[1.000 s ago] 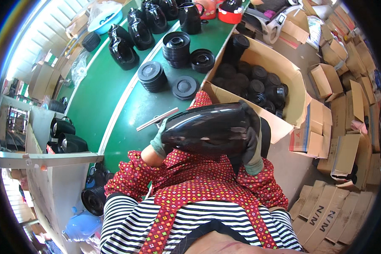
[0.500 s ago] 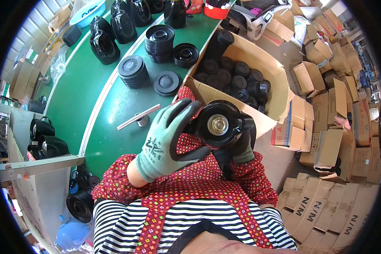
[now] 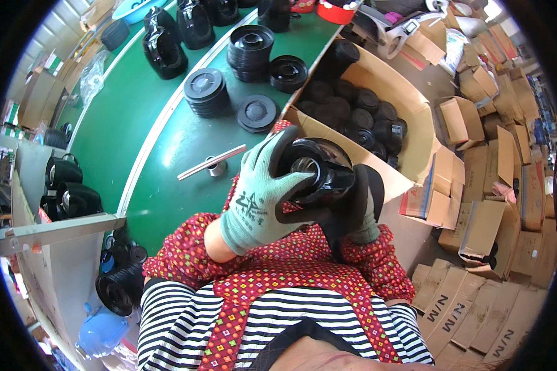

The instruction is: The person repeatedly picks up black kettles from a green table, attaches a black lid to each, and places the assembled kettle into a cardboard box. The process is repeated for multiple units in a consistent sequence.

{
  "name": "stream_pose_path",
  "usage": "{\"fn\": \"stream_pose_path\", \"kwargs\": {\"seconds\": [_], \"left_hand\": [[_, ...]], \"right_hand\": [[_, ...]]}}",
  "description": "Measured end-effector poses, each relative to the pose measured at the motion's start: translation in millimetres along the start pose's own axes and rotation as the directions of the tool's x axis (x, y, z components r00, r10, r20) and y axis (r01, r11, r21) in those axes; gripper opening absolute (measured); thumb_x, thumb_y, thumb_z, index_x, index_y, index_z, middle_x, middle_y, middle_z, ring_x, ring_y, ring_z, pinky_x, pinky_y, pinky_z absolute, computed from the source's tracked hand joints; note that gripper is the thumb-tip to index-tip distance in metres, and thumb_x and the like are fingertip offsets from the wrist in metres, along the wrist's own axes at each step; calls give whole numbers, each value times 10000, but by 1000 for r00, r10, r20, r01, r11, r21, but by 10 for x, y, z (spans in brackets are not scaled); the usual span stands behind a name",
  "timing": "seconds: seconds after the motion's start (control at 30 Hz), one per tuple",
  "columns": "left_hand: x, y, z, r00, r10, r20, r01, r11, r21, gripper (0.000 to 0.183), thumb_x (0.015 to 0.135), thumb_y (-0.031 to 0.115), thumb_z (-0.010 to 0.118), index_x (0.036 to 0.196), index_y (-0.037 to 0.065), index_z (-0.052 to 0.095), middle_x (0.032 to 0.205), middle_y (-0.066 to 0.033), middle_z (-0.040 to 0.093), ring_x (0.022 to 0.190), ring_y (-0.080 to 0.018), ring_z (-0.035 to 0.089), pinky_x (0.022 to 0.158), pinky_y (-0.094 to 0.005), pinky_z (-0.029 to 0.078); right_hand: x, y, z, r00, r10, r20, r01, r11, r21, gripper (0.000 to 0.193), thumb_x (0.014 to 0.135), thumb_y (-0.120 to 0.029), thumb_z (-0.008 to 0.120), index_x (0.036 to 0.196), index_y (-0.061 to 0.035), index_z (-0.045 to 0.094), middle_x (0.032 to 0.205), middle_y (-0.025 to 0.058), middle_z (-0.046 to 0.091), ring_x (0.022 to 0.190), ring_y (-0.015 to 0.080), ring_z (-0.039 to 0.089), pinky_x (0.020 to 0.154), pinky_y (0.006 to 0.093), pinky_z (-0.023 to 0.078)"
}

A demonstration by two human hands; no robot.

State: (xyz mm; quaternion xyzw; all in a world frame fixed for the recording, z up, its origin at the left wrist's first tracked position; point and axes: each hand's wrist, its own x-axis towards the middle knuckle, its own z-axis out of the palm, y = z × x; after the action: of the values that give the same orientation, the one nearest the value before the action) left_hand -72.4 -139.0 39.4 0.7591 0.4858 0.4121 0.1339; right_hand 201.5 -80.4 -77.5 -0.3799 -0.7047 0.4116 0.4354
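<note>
A glossy black vacuum jug (image 3: 333,185) is held before my chest, its round top opening toward me. My left hand (image 3: 257,201), in a pale green glove with dark fingertips, wraps the jug's left side and rim, fingers closed on it. Round the right side my right hand (image 3: 362,213) grips, in a similar dark-palmed glove; the jug partly hides its fingers. A shiny ring shows inside the opening, half covered by my left fingers. Beyond, on the green table (image 3: 148,142), are a stack of black discs (image 3: 205,86) and a single black disc (image 3: 257,114).
A stack of black rings (image 3: 250,55) and several black jugs (image 3: 164,52) stand farther back. A pale stick (image 3: 211,162) rests across a small metal cup. An open carton (image 3: 408,102) of black cylindrical parts adjoins the table's right edge. Cartons (image 3: 464,297) crowd the right.
My left hand has moved from beside the jug onto its rim and now covers part of the opening. The jug has tilted, and the view has shifted slightly.
</note>
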Motion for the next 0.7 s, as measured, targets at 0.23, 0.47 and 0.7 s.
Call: {"fn": "stream_pose_path", "kwargs": {"seconds": [0.23, 0.47, 0.7], "left_hand": [[-5, -122, -438, 956, 78, 283, -122, 982, 142, 553, 668, 358, 942, 1141, 125, 774, 1603, -271, 434, 1458, -481, 440, 1186, -606, 352], [-30, -98, -313, 943, 137, 302, -185, 973, 135, 508, 705, 374, 921, 1100, 98, 760, 1568, -282, 455, 1433, -491, 457, 1169, -624, 354], [9, -186, -313, 965, 140, 221, -168, 979, 112, 601, 677, 355, 941, 1210, 147, 758, 1568, -248, 458, 1454, -474, 431, 1190, -606, 340]], "right_hand": [[665, -1400, -53, 781, -228, 581, 455, 845, -279, 876, 699, -266, 946, 1495, -127, 606, 1645, 318, 350, 1481, 497, 430, 1189, 545, 419], [727, -1351, 201, 693, -200, 693, 566, 747, -350, 559, 734, -211, 886, 1223, -72, 652, 1533, 347, 435, 1338, 537, 533, 1137, 566, 473], [719, -1375, 75, 782, -186, 595, 431, 851, -300, 916, 668, -193, 958, 1473, -68, 540, 1616, 305, 381, 1483, 485, 439, 1224, 533, 404]]}}
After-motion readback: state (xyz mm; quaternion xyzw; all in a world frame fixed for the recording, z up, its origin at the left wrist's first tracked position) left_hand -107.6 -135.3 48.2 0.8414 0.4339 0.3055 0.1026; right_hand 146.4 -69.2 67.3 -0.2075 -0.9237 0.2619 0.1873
